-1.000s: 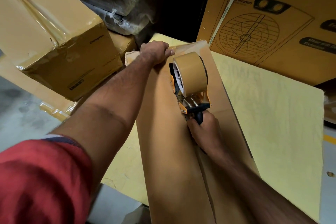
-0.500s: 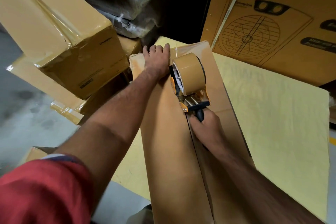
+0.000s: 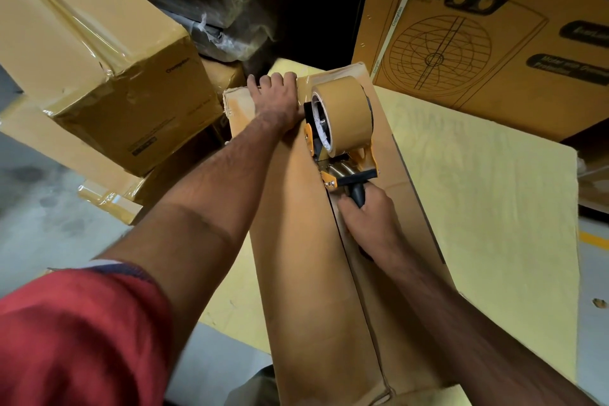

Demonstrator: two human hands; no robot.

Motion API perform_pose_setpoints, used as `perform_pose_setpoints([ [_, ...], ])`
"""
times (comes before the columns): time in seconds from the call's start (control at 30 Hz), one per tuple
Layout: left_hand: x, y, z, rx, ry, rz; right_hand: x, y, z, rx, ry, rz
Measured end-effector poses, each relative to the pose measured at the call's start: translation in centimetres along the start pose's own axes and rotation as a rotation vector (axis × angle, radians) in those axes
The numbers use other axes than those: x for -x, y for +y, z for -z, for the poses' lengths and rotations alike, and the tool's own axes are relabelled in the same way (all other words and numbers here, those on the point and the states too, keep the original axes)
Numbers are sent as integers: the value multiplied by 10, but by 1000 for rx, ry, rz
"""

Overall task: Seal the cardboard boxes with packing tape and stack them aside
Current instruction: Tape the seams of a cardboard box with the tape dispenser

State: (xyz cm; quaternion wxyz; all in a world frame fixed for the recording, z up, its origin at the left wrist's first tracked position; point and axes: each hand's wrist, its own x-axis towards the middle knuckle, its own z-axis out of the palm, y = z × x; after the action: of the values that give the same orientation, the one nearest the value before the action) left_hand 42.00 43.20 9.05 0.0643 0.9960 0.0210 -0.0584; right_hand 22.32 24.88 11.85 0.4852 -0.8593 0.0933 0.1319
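A long cardboard box (image 3: 296, 257) runs away from the person down the middle of the view, lying on a pale yellow sheet (image 3: 487, 208); its two top flaps meet in a dark seam along its length. To the right stands a big printed carton (image 3: 494, 26) with a line drawing of a fan grille and the name "Crompton" near its top edge; the dark label panels further right are too blurred to read. On the left sits a taped box (image 3: 108, 53), tilted, also marked "Crompton" in small print on its side.

The left hand (image 3: 275, 99) lies palm-down at the far end of the long box, fingers curled over its far edge. Just beside it on the right, the tape dispenser (image 3: 339, 132) with its tan roll sits over the seam. The right hand (image 3: 369, 217), nearer the person, grips the dispenser's black handle.
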Motion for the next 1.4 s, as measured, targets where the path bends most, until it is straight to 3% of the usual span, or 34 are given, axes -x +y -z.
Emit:
perform_pose_setpoints([
  [0.4,5,1,-4,-26,32,24,43,40,2,11,-1,-39],
  [0.8,65,5,-20,-72,-157,-1,48,30,1,58,-17,-40],
  [1.2,85,18,-19,-31,-116,19,62,29,8,9,-22,-65],
  [1.4,83,20,-26,-36,-102,56,103,63,16,81,-70,-52],
])
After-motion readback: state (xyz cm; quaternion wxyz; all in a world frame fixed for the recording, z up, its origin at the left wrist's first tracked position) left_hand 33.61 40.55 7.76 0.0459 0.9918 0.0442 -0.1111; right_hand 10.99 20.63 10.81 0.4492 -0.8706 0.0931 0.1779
